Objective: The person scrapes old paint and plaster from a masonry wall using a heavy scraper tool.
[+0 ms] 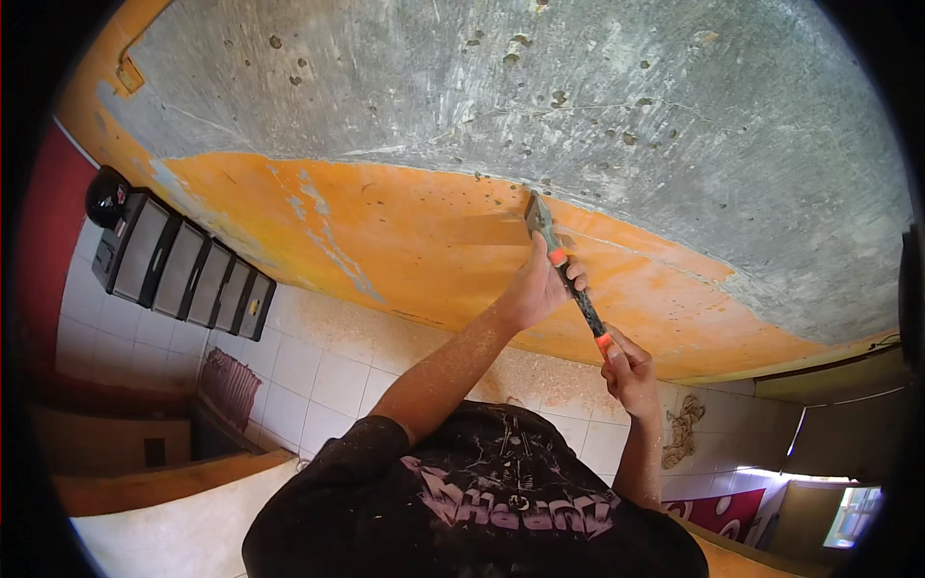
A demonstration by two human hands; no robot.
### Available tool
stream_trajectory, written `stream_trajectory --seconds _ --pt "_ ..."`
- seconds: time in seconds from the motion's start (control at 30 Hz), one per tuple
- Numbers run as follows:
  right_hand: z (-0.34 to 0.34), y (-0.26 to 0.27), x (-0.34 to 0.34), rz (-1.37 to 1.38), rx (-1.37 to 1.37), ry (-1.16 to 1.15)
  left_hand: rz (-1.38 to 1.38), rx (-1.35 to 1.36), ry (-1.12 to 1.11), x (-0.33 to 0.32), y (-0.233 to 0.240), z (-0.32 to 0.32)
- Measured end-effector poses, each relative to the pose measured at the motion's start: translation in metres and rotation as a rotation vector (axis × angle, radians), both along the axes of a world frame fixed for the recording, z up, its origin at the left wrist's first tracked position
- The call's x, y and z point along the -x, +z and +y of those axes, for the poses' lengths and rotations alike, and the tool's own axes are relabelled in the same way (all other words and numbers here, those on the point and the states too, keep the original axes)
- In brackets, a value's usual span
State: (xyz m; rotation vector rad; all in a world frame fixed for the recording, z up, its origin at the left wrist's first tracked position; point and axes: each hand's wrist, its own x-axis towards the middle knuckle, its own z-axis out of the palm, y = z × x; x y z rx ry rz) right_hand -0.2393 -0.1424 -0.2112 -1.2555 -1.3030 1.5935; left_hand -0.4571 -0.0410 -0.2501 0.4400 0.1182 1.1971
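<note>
A hand tool (578, 292) with a grey wedge-shaped metal head and a black handle with orange bands slants across the wall in front of me. Around its upper handle, just below the head, closes my left hand (536, 285), the thumb lying along the metal. My right hand (630, 372) grips the lower end of the handle. The tip of the head meets the edge where orange paint (419, 217) gives way to bare grey plaster (433, 87). Small pits and chips dot both surfaces near the tip.
Orange flakes and dust (549, 373) lie on the white tiled floor (336, 383) along the wall's foot. A black-framed drawer unit (191, 267) stands left, with a black helmet (108, 196) on it. A crumpled cloth (683, 431) and a reddish mat (230, 388) are on the floor.
</note>
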Motion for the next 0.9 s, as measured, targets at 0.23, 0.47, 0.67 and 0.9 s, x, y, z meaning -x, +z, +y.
stream_trajectory --seconds 0.23,0.47,0.67,0.9 --pt "0.006 -0.011 0.026 -0.091 -0.127 0.052 0.009 0.050 0.020 0.024 0.003 0.000" --pt "0.006 0.003 0.015 -0.087 -0.062 0.046 -0.018 0.011 0.016 0.017 -0.012 0.006" --pt "0.015 -0.014 0.048 -0.059 -0.082 0.060 0.164 0.118 0.134 0.055 0.007 -0.001" --pt "0.016 -0.005 0.033 -0.017 -0.024 0.092 0.072 0.104 0.087 0.039 0.003 0.000"
